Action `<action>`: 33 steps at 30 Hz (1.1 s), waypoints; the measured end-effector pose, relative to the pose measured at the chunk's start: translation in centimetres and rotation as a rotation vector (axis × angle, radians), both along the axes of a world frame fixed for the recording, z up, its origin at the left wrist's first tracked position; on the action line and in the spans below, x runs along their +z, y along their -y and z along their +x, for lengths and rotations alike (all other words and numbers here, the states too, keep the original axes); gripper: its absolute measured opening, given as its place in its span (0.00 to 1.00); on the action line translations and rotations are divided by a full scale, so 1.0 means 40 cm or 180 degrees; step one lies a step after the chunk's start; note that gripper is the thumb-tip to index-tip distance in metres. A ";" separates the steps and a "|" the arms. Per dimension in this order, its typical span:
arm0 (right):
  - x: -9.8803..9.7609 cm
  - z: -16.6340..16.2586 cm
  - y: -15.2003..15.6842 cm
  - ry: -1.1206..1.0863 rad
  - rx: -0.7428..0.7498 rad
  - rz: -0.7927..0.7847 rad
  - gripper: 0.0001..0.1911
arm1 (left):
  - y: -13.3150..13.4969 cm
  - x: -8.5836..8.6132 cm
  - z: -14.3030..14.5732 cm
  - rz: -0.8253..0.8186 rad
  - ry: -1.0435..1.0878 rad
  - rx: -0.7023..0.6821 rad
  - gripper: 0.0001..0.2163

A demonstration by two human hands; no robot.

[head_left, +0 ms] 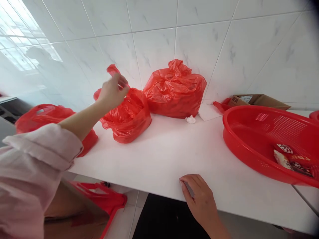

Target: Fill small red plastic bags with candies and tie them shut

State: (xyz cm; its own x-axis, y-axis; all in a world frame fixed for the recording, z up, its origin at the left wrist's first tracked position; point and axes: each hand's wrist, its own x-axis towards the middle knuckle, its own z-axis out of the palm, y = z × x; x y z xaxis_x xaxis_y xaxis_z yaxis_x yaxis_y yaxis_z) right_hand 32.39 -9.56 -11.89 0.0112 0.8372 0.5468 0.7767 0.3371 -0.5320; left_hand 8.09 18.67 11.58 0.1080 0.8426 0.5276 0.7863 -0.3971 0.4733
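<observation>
Crinkled red plastic fills our view: our left hand (112, 91) pinches the handle of the middle bag (127, 114), which sits slumped on the smooth white table (159, 156) just beside a fuller, knotted bag (174, 89). Our right hand (199, 197) rests on the table's edge, fingers (185, 186) curled, holding nothing, near a perforated red basket (249, 146).

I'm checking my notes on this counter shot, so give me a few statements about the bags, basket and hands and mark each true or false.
1. The left hand grips a handle of the middle red bag. True.
2. The right hand holds a snack packet. False: it rests on the counter edge.
3. The red basket is empty. False: snack packets lie in it.
4. A crumpled white scrap lies by the tied bag. True.
</observation>
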 end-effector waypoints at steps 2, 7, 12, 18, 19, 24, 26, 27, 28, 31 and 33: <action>0.001 -0.001 -0.001 0.0023 -0.0004 0.0017 0.06 | 0.015 -0.038 -0.005 -0.0525 -0.0435 -0.0028 0.13; 0.004 -0.002 -0.001 0.0031 0.0002 0.0047 0.06 | -0.005 -0.057 -0.017 -0.0922 -0.0367 -0.0002 0.09; 0.004 -0.003 0.000 0.0071 -0.0024 0.0003 0.07 | -0.029 0.031 -0.012 -0.0301 0.0734 -0.0264 0.11; 0.004 -0.002 -0.002 0.0032 -0.0028 0.0008 0.07 | -0.032 0.081 0.003 -0.0188 0.1819 -0.0691 0.14; 0.004 -0.002 -0.002 0.0030 -0.0010 0.0015 0.07 | -0.024 0.086 0.011 -0.0081 0.2056 -0.0722 0.15; 0.001 -0.001 -0.002 0.0009 -0.0006 0.0002 0.07 | 0.055 0.081 0.090 0.1107 0.2506 -0.1246 0.11; -0.002 -0.004 0.000 -0.0017 -0.0012 -0.0025 0.08 | 0.088 0.062 0.129 0.1225 0.2512 -0.1546 0.10; -0.005 -0.005 0.002 -0.0043 -0.0008 -0.0042 0.08 | 0.102 0.051 0.145 0.1172 0.2542 -0.1635 0.11; -0.007 -0.006 0.004 -0.0081 0.0002 -0.0058 0.08 | 0.112 0.041 0.159 0.1049 0.2592 -0.1660 0.11; -0.009 0.000 0.004 -0.0409 0.0005 -0.0183 0.08 | 0.136 0.016 0.186 0.0511 0.2767 -0.1532 0.12; 0.003 0.012 -0.007 -0.1045 -0.0041 -0.0336 0.08 | 0.156 -0.004 0.203 0.0084 0.2809 -0.1556 0.12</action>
